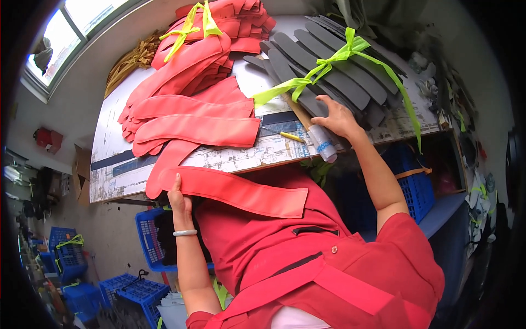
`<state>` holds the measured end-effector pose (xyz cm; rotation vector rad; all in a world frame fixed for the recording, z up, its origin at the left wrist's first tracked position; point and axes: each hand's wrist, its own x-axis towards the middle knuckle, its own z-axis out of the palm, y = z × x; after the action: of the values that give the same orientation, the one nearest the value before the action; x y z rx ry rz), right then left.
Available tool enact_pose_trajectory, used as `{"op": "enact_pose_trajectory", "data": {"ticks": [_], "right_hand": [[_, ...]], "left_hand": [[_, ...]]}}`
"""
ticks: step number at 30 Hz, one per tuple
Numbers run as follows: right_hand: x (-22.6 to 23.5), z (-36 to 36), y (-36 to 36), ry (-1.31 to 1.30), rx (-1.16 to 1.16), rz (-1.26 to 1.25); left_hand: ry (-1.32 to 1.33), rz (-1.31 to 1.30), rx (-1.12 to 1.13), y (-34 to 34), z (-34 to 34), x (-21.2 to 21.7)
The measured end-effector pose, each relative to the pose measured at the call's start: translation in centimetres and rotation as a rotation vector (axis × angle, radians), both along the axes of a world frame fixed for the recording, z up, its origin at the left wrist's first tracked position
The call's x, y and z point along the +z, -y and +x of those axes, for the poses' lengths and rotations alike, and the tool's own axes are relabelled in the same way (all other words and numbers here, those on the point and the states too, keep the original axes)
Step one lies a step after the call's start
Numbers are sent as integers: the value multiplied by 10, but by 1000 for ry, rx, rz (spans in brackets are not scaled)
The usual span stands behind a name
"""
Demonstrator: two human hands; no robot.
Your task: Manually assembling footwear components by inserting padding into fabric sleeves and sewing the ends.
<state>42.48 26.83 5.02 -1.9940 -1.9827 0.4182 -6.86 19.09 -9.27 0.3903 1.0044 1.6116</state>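
Observation:
My left hand (181, 202) grips a long, curved red strip (241, 191) near its rounded end, the thumb on top. This strip crosses in front of my body at the table's front edge, its square end to the right. My right hand (338, 118) is empty, thumb and forefinger apart, beside a bundle of grey curved pieces (329, 71) tied with yellow-green ribbon (323, 67). Just below it lies a wooden stick (297, 111) with a plastic-wrapped end (322, 143). More red strips (197, 129) lie overlapped on the table, left of my right hand.
A yellow pen-like tool (292, 137) lies on the worn white table (241, 159). Tied red pieces (219, 27) are stacked at the back, beside a brown bundle (131, 63). Blue crates (148, 241) stand on the floor at left, and another crate (413, 189) is under the table.

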Motion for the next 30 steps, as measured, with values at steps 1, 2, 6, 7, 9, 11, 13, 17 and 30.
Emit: {"op": "enact_pose_trajectory", "data": {"ticks": [1, 2, 6, 7, 9, 11, 13, 17, 30], "right_hand": [[0, 15, 8, 43, 31, 116], [-3, 28, 14, 121, 0, 167], [26, 49, 48, 231, 27, 191], [38, 52, 58, 276, 53, 171], [71, 64, 87, 301, 97, 92], [124, 54, 122, 251, 101, 110], [170, 25, 160, 132, 182, 208], [150, -14, 175, -524, 8, 117], [-21, -140, 148, 203, 963, -159]], "left_hand": [[2, -1, -3, -2, 3, 2], [-4, 5, -7, -3, 6, 4], [-31, -24, 5, 0, 0, 1], [-30, -32, 16, 1, 1, 2], [-4, 5, 25, 7, -1, 7], [110, 55, -1, 5, -4, 8], [113, 133, 30, -4, -4, 8], [105, 70, 189, -8, 2, 13], [-166, 114, 248, 60, 36, 89]]}}
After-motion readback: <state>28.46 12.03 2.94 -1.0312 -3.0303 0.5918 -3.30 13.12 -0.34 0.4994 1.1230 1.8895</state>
